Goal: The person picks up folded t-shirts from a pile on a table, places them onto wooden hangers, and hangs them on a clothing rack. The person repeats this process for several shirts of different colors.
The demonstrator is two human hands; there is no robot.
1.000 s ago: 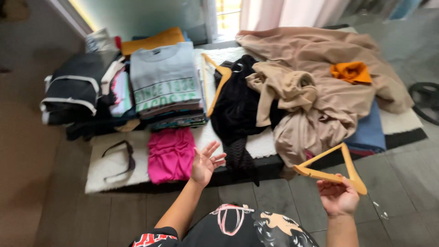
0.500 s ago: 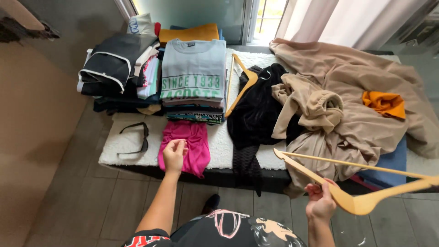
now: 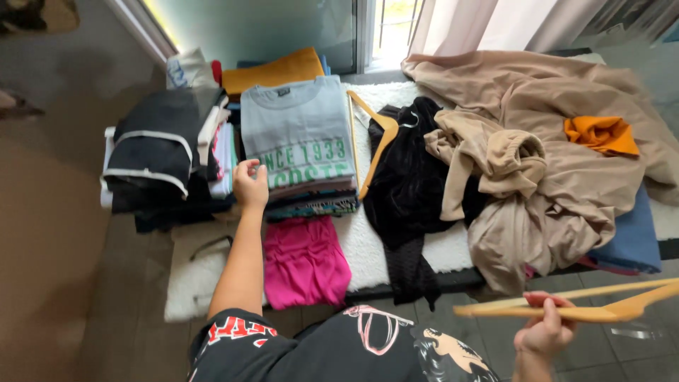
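The wooden hanger (image 3: 587, 305) sits low at the right of the view, lying nearly flat and a little blurred, its long arms reaching out toward the right edge; the right hand (image 3: 543, 331) has its fingers curled around the bar from below, so it is gripping the hanger firmly. Over on the other side the left hand (image 3: 250, 185) is stretched forward with loosely spread fingers, holding nothing, resting against the left edge of a stack of folded shirts (image 3: 303, 152) topped by a grey tee with green lettering. Just below that stack a folded pink garment (image 3: 304, 260) lies on the white fluffy mat (image 3: 368, 247). To the left of the hand stands a pile of dark folded clothes with white trim (image 3: 155, 152), and behind the grey tee a mustard-yellow folded piece (image 3: 272, 71) shows. A second wooden hanger (image 3: 371, 134) lies beside the stack, partly under a black garment (image 3: 410, 191) that trails off the mat's front edge. Further right a heap of beige clothing (image 3: 552, 170) spreads wide, with a small orange cloth (image 3: 601, 134) lying on top of it and a blue piece (image 3: 633, 237) beneath its right side
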